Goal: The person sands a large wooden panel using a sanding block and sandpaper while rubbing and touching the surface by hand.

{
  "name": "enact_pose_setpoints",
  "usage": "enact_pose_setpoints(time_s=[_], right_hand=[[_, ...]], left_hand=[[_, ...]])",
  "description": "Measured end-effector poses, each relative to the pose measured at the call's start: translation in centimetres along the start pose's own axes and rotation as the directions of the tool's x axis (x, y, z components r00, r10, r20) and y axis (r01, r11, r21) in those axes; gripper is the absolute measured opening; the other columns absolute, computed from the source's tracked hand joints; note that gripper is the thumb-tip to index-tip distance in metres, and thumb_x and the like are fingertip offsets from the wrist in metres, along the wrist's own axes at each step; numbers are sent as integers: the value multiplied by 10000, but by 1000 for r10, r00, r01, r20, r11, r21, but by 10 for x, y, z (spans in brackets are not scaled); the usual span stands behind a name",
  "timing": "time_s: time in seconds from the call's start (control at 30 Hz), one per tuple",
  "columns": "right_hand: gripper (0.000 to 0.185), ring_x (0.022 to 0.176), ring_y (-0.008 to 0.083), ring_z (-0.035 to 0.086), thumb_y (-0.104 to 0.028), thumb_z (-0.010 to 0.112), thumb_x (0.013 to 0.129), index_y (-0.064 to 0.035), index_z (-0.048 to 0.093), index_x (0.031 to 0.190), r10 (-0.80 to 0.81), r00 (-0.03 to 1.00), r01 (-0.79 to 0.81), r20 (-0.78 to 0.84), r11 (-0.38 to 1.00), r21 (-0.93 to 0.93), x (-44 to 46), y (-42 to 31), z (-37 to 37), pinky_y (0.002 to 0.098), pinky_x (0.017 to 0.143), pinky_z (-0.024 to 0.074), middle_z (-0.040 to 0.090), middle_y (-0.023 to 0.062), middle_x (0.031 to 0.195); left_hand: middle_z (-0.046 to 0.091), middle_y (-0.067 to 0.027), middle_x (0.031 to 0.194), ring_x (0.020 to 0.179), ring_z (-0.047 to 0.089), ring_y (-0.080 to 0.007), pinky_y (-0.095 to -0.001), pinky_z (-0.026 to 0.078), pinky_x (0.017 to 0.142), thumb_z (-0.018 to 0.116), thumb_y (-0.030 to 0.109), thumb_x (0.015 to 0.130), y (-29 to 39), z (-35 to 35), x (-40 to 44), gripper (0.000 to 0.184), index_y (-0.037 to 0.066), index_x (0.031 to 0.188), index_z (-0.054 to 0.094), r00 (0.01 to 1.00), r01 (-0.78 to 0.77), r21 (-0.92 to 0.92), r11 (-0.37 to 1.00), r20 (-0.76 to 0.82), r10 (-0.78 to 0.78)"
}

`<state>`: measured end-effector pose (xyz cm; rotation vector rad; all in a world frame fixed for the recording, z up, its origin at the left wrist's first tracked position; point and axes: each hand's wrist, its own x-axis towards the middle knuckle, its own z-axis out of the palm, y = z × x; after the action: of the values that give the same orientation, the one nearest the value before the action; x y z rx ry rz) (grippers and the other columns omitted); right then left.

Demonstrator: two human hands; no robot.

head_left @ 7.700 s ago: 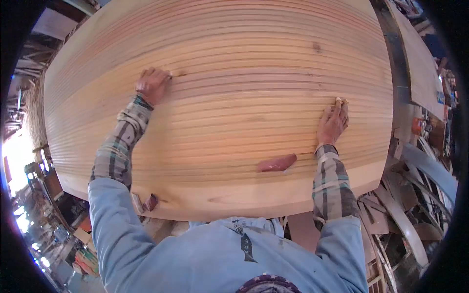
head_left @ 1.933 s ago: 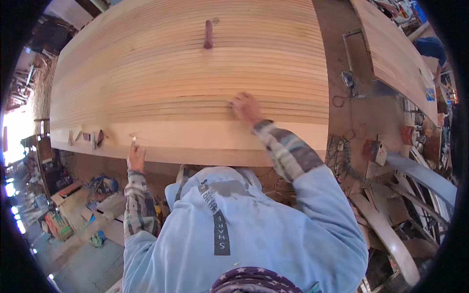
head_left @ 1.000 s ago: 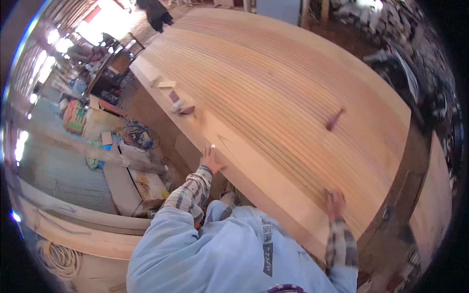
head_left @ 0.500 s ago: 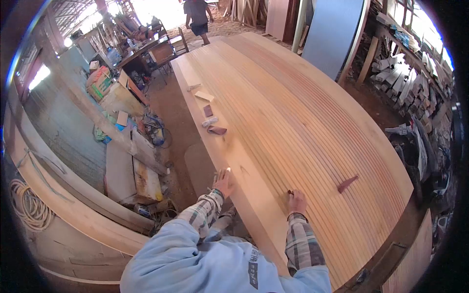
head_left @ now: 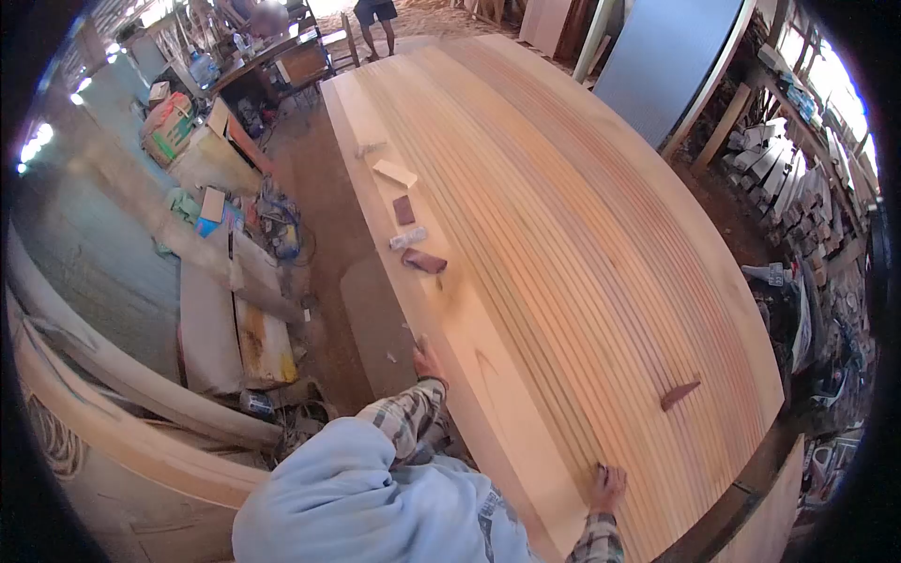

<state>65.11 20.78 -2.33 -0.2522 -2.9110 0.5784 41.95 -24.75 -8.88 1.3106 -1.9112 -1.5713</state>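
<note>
A large wooden panel (head_left: 563, 253) with many parallel grooves lies flat in front of me. My left hand (head_left: 427, 361) rests on its plain left border, fingers out along the edge. Lower right, my right hand (head_left: 608, 490) is closed on the grooves, pinching a small dark piece that looks like folded sandpaper and is mostly covered by the fingers. Beyond my left hand lie a folded brown sandpaper piece (head_left: 424, 261), a clear plastic-like roll (head_left: 407, 237), a dark red block (head_left: 404, 210) and a pale wood block (head_left: 394, 174). Another brown sandpaper piece (head_left: 679, 394) lies on the right.
A person (head_left: 375, 21) stands past the panel's far end, beside a cluttered desk (head_left: 253, 70). Boxes and tools line the left wall. A blue-grey board (head_left: 666, 66) leans at the back right, near stacked wood offcuts (head_left: 774, 169). A thin board (head_left: 765, 516) stands at lower right.
My right hand has slid along the grooves toward me. My left hand has shifted slightly nearer along the edge. The view has tilted down, and the far person has changed position.
</note>
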Motion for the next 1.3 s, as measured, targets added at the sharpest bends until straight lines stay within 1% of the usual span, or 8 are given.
enact_pose_setpoints(time_s=[0.27,0.47,0.57,0.6,0.77,1.0,1.2,1.3], right_hand=[[117,893,345,612,-153,628,881,-52,670,925,-334,939,343,-78,924,171,241,-228,140,452,791,489,649,150,894],[141,913,347,645,-187,624,885,-57,671,911,-282,958,286,-45,939,192,322,-328,175,444,778,503,676,150,923],[155,905,348,647,-202,592,906,-77,682,919,-325,945,321,-18,919,228,296,-287,165,457,778,502,677,152,931],[153,913,350,651,-197,605,900,-65,680,924,-365,931,361,-30,902,237,275,-261,152,454,766,506,677,160,932],[136,916,339,641,-176,611,882,-79,688,937,-236,972,237,-18,963,126,102,-95,32,429,836,492,682,129,934],[77,852,290,612,-146,663,874,-83,690,910,22,999,-18,43,995,-98,-127,127,-106,428,800,462,654,100,868],[70,845,318,593,-115,657,868,-61,675,909,-153,988,153,-4,988,12,-26,32,-31,433,753,465,632,124,848],[93,842,350,592,-132,650,871,-42,634,861,-319,946,325,-65,937,130,100,-89,35,443,758,475,632,148,835]], left_hand=[[576,-324,1210,1127,548,-445,-474,415,955,473,500,998,-17,3,5,647,-112,1199,528,999,-33,-70,997,-1,33],[602,-317,1178,1094,572,-456,-467,434,933,450,457,1012,-32,5,12,589,-80,1240,535,997,-78,-34,996,16,78],[579,-327,1252,1178,550,-459,-464,426,982,422,441,1021,-2,-2,-2,600,-72,1321,497,998,-62,-24,998,-14,62],[529,-306,1348,1235,520,-447,-454,402,1036,393,453,1027,-30,0,19,624,-55,1385,449,995,-99,310,946,50,88],[673,-275,1091,1035,649,-411,-468,492,910,409,560,993,-33,13,16,699,-90,1154,610,989,-129,62,990,-64,133],[650,-294,1142,1076,623,-452,-502,481,926,418,600,963,-16,11,38,718,-55,1197,595,993,57,280,958,-114,-26],[642,-273,1173,1084,619,-445,-503,487,930,399,533,994,-47,15,49,603,13,1237,584,999,0,68,998,-45,3],[645,-281,1153,1085,618,-445,-486,493,923,417,473,1005,40,-2,-28,560,-13,1227,582,996,55,-16,998,-64,-56]])
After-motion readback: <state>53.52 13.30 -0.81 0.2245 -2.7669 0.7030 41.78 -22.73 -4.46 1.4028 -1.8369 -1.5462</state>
